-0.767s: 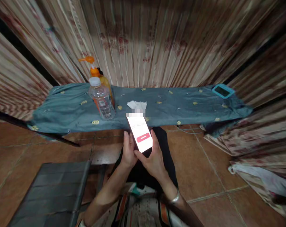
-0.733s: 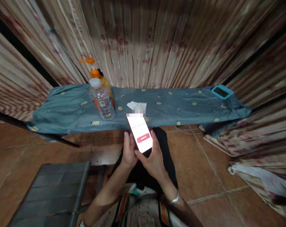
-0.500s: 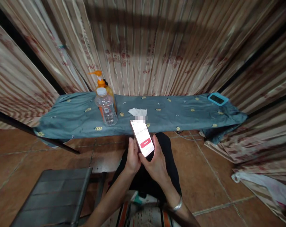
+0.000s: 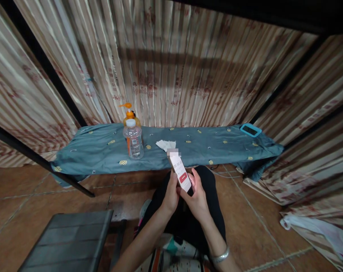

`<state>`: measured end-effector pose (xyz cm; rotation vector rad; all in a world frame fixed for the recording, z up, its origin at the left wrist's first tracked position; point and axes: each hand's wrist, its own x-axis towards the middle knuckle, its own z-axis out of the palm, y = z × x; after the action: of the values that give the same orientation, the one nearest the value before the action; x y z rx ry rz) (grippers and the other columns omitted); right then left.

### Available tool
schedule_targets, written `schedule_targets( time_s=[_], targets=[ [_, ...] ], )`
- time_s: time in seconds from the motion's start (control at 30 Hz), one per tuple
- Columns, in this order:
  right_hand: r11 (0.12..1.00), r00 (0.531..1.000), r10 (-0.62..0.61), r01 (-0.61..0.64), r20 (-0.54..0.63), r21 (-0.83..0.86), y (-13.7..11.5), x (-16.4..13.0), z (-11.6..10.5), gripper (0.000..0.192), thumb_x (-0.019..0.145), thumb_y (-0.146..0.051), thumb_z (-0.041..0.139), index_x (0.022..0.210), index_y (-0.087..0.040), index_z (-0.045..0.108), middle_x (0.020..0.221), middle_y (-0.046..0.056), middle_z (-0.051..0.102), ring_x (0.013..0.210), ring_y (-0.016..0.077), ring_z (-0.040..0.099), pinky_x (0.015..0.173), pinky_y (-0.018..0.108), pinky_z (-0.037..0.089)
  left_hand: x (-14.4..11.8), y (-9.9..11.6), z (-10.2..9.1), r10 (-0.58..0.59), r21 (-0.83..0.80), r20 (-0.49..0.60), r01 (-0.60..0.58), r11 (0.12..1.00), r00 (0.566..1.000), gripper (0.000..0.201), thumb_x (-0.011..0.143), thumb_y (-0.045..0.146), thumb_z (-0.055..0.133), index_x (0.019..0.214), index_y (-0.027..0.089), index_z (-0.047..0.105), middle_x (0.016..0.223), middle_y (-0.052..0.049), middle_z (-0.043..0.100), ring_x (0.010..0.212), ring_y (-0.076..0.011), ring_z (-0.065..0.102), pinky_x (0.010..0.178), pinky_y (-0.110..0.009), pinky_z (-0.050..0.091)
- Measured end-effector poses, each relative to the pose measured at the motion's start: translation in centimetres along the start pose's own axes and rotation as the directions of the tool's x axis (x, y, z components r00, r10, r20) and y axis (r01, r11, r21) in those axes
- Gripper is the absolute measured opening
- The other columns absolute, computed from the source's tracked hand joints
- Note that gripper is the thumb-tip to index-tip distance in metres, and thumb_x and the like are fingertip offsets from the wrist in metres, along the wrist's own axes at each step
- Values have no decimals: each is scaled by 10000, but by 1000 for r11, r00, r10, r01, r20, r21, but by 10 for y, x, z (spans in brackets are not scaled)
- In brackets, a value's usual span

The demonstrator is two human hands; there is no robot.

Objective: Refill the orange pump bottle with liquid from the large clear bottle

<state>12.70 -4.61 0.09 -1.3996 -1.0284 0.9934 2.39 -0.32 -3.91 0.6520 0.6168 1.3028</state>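
A lit smartphone [image 4: 180,172] is held over my lap, tilted, its white screen showing digits and a red button. My left hand [image 4: 171,192] grips its left edge. Around the lower right edge, my right hand [image 4: 196,198] is closed, its thumb near the phone's bottom; a bracelet circles that wrist. Just beyond the phone, a crumpled white tissue [image 4: 165,145] lies on the cloth-covered table [image 4: 194,155]. Left of it stand a clear plastic bottle [image 4: 134,141] with a white cap and, partly hidden behind it, an orange pump bottle [image 4: 128,113].
A blue-framed device with a dark screen [image 4: 250,130] lies at the table's right end. A grey stool [image 4: 66,238] stands on the tiled floor at left. Patterned curtains [image 4: 171,75] and dark metal posts [image 4: 290,75] surround the table. A cable [image 4: 225,174] runs beneath it.
The view has shifted, so the table and bottles appear lower. The phone and both hands appear slightly lower and further right, with the phone's screen seen at a steeper angle. Both hands keep their hold.
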Motion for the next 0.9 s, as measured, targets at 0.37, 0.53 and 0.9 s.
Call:
schedule_targets(
  time_s=[0.37,0.53,0.9],
  targets=[
    [841,945,243,-92,-220,534,-15,-6,-52,1351,403,-671,1249,1528,-238,639,1316,142,977,1338,359,867,1447,601,497,8,-45,-11,-80,187,18,75,979,997,998,969,868,847,1749,278,654,1797,-217,739,1750,-430,655,1452,-622,520],
    [847,896,290,-77,-337,526,-4,25,-92,1153,403,-591,1202,1391,-277,697,1036,-30,962,1087,202,861,1093,318,635,3,-72,-64,-83,539,-2,71,839,997,947,987,777,829,1755,264,623,1818,-229,713,1778,-431,631,1504,-645,477],
    [970,766,224,-233,-602,65,54,165,-200,672,979,-413,941,1548,-171,676,1270,111,912,1215,331,910,1186,531,709,-11,-86,-122,-162,871,139,-42,490,977,840,1063,607,709,1793,201,622,1934,-243,611,1846,-449,556,1574,-725,361]
  ],
)
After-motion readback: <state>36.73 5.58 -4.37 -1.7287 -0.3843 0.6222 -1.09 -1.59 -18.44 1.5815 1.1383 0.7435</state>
